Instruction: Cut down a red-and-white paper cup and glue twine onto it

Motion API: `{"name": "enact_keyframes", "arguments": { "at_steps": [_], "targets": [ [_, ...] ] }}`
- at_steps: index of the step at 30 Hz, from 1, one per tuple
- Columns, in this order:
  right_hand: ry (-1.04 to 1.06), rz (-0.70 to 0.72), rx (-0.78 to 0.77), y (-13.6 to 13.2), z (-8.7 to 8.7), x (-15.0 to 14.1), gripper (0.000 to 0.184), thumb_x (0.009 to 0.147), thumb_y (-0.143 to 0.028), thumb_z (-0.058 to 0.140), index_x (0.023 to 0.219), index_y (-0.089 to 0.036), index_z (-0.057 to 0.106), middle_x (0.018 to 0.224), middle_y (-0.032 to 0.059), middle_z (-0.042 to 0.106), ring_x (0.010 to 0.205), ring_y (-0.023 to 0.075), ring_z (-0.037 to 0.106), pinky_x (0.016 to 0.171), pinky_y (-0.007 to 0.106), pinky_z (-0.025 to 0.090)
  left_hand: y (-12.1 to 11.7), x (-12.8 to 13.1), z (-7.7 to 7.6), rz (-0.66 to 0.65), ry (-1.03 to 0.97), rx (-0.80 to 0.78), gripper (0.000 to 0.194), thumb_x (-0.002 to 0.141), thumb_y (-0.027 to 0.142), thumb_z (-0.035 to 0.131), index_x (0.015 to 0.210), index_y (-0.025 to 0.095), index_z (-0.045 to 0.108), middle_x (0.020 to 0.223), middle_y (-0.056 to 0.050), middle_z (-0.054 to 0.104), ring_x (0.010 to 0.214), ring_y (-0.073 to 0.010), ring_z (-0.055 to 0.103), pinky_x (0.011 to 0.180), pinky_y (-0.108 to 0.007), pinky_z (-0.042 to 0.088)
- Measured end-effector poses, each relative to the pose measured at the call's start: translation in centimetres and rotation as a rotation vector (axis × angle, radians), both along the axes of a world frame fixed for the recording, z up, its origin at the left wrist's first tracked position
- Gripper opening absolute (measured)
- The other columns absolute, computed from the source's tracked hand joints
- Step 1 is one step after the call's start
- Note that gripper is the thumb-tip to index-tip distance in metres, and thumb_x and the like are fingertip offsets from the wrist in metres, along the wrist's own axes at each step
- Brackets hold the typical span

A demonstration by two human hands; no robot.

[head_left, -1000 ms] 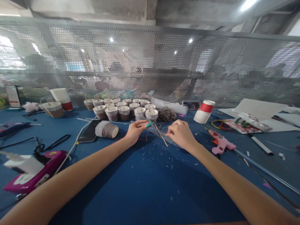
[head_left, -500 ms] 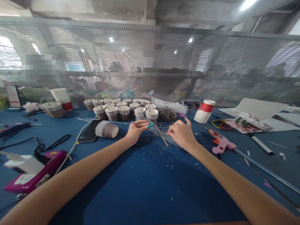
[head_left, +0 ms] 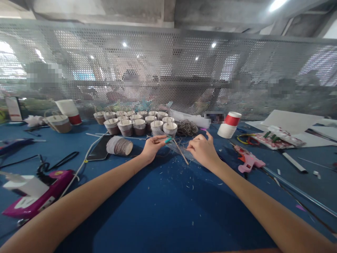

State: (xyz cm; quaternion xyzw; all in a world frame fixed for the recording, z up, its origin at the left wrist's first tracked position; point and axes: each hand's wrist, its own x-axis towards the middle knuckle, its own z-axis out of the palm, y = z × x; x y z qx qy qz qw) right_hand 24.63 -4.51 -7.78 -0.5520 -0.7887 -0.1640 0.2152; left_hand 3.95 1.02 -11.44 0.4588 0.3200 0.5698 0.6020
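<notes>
Near the table's middle, my left hand (head_left: 152,148), with teal nails, is closed in a pinch. A thin brown cord-like strip (head_left: 181,152) runs from its fingertips down to the right, its lower end free. Faint, sheer strands (head_left: 172,147) spread between and behind both hands; whether they are thread or film I cannot tell. My right hand (head_left: 202,149) is across from it, thumb and fingers pressed together and one finger raised. What it pinches, if anything, is too fine to make out. Beyond the hands stand several small paper cups (head_left: 139,126) wrapped in brown and white, with cord handles.
A wrapped cup (head_left: 119,146) lies on its side by a dark phone (head_left: 98,149). A tangled brown cord pile (head_left: 187,128) sits behind my hands. At right are a pink glue gun (head_left: 249,160) and stacked cups (head_left: 226,130); at left, a purple power strip (head_left: 39,196).
Both hands stay almost in place, still pinching. The brown strip has turned very slightly; the whole view has shifted a little.
</notes>
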Motion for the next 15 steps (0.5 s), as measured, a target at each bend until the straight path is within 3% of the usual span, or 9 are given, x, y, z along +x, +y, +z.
{"name": "enact_keyframes", "arguments": {
  "at_steps": [5,9,15],
  "targets": [
    [0.026,0.004,-0.046,-0.01,0.18,-0.05,0.015,0.077,-0.022,0.064,0.062,-0.022,0.064,0.071,0.0003,0.065,0.092,0.0192,0.055,0.102,0.056,0.015,0.24,-0.08,-0.33,0.01,0.014,0.022,0.038,0.049,0.021,0.083,0.082,0.011,0.068,0.07,-0.005,0.073,0.065,-0.0122,0.067,0.068,-0.022,0.05],
    [0.004,0.025,-0.093,-0.04,0.31,-0.02,0.01,0.079,-0.023,0.061,0.073,-0.025,0.07,0.078,0.0013,0.069,0.098,0.0207,0.055,0.101,0.058,0.017,0.21,-0.14,-0.23,0.009,-0.019,0.028,0.04,0.048,0.021,0.084,0.084,0.011,0.068,0.068,-0.003,0.072,0.065,-0.0118,0.067,0.067,-0.021,0.05],
    [-0.044,-0.039,-0.118,0.13,0.12,0.27,0.021,0.082,-0.015,0.055,0.078,-0.026,0.072,0.079,0.0027,0.069,0.095,0.0212,0.055,0.1,0.061,0.015,0.46,-0.25,-0.3,0.029,-0.031,0.024,0.04,0.049,0.021,0.083,0.085,0.012,0.068,0.067,-0.002,0.072,0.063,-0.0097,0.066,0.064,-0.018,0.049]
  ]
}}
